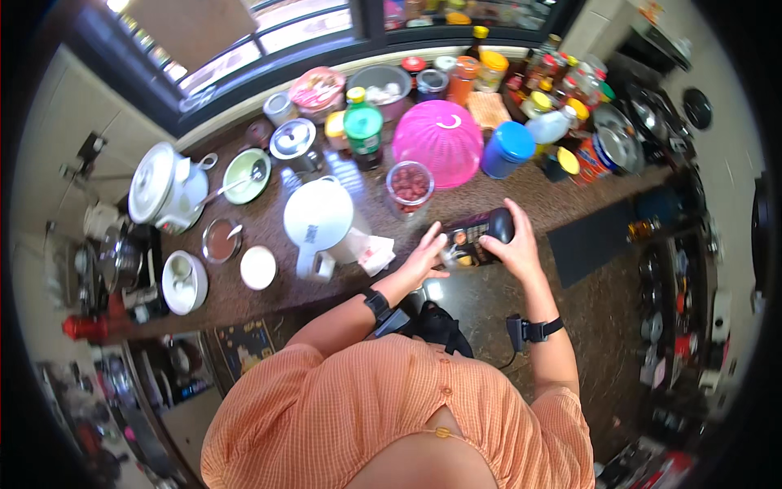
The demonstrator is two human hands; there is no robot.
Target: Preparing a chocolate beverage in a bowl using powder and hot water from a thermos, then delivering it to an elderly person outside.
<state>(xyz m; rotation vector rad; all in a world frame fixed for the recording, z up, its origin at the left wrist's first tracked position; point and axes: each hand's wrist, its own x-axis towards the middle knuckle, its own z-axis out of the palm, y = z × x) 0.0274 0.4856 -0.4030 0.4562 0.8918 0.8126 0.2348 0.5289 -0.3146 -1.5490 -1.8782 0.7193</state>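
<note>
A dark printed jar (467,243) with a black lid lies on its side between my two hands, just off the counter's front edge. My left hand (426,257) supports its base end. At the lid end, my right hand (516,244) grips it, thumb across the printed side and fingers over the lid. Just beyond the jar stands a clear container of reddish-brown round pieces (410,185). A white-lidded pitcher (319,217) is to the left of my left hand, with a crumpled white and red packet (374,255) beside it.
A pink mesh food cover (438,143), a blue-lidded canister (508,150) and a green bottle (363,131) stand farther back. To the left are a white cooker (160,186), a green bowl with a spoon (244,177) and a white bowl (185,287). Many bottles crowd the back right.
</note>
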